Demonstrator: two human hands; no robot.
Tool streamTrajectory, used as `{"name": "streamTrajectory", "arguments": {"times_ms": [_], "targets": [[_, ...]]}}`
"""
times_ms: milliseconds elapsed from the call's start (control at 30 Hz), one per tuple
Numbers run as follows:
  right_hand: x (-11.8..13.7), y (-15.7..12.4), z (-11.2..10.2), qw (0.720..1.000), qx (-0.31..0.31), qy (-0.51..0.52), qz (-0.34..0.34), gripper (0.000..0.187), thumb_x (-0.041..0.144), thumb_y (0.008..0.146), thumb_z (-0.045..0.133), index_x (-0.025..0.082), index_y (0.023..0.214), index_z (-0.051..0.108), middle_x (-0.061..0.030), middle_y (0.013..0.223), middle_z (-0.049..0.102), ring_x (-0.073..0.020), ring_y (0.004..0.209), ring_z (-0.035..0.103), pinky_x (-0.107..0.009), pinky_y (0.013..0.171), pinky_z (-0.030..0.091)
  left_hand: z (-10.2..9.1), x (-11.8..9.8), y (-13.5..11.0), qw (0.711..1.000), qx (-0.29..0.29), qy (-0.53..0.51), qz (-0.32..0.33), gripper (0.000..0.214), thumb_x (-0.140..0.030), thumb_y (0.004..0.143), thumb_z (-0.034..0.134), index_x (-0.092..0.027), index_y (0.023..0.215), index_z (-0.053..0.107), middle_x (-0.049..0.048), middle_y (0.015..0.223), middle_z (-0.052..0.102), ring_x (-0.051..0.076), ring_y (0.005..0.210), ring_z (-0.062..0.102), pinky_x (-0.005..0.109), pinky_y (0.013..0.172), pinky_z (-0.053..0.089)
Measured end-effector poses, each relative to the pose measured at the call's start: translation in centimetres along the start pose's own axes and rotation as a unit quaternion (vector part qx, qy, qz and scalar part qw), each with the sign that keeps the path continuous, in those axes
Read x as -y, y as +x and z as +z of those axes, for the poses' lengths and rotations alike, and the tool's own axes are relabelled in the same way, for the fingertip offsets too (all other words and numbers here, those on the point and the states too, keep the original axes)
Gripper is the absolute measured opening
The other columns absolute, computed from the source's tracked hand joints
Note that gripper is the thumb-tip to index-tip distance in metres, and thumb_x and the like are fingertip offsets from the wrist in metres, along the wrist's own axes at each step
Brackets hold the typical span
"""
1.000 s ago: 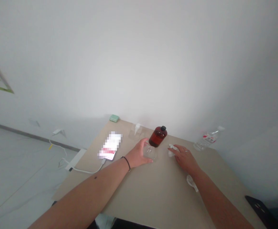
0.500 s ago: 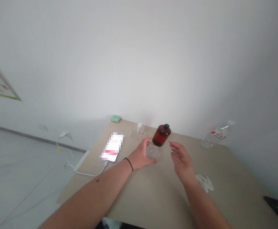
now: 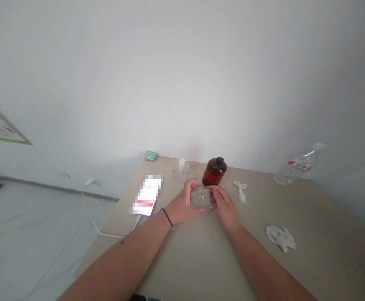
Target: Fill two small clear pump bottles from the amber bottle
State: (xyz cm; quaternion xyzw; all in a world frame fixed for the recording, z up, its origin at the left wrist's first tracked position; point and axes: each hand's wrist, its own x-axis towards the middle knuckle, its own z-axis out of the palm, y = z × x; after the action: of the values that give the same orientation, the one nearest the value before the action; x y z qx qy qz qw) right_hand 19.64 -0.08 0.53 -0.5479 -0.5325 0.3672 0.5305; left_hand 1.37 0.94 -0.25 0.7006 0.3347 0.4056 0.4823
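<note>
My left hand (image 3: 185, 200) and my right hand (image 3: 224, 205) both hold a small clear square container (image 3: 201, 198) from either side, just above the beige table (image 3: 182, 255). An amber glass bottle (image 3: 214, 172) with a black cap stands right behind it, close to my fingers. A small twisted white tissue (image 3: 240, 191) lies to the right of my right hand. A crumpled white cloth (image 3: 280, 238) lies further right, out of reach of my fingers.
A phone (image 3: 146, 196) with a blurred screen lies left on the table, its white cable (image 3: 107, 235) hanging over the edge. At the back stand a clear pump dispenser (image 3: 180, 171) and a green case (image 3: 150, 155). A clear plastic water bottle (image 3: 295, 169) lies back right.
My right hand has come in from the right and closed on the clear container beside my left hand. The white tissue now lies on the table, and the view has tilted slightly.
</note>
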Motion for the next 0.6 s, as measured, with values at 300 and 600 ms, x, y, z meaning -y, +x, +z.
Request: {"name": "streamTrajectory", "arguments": {"times_ms": [300,600], "targets": [[1.2,2.2,-2.1,0.964,-0.185,-0.111,-0.153,0.032,0.039,0.082,0.061,0.022,0.109,0.062,-0.0092,0.11,0.059,-0.0228,0.092,0.057,-0.037,0.076,0.049,-0.2,0.3,0.1,1.0,0.013,0.006,0.0,0.108,-0.036,0.07,0.084,-0.026,0.149,0.011,0.0154,0.137,0.045,0.03,0.129,0.05,0.052,0.113,0.036],[10.5,10.2,-2.7,0.853,0.024,-0.51,-0.105,0.03,0.047,0.088,0.058,0.025,0.106,0.068,-0.0072,0.087,0.071,-0.0237,0.078,0.063,-0.035,0.07,0.045,-0.3,0.8,0.1,0.999,0.02,-0.033,0.01,0.113,-0.052,0.067,0.085,-0.026,0.147,0.01,0.021,0.153,0.032,0.034,0.146,0.031,0.055,0.12,0.023]]}}
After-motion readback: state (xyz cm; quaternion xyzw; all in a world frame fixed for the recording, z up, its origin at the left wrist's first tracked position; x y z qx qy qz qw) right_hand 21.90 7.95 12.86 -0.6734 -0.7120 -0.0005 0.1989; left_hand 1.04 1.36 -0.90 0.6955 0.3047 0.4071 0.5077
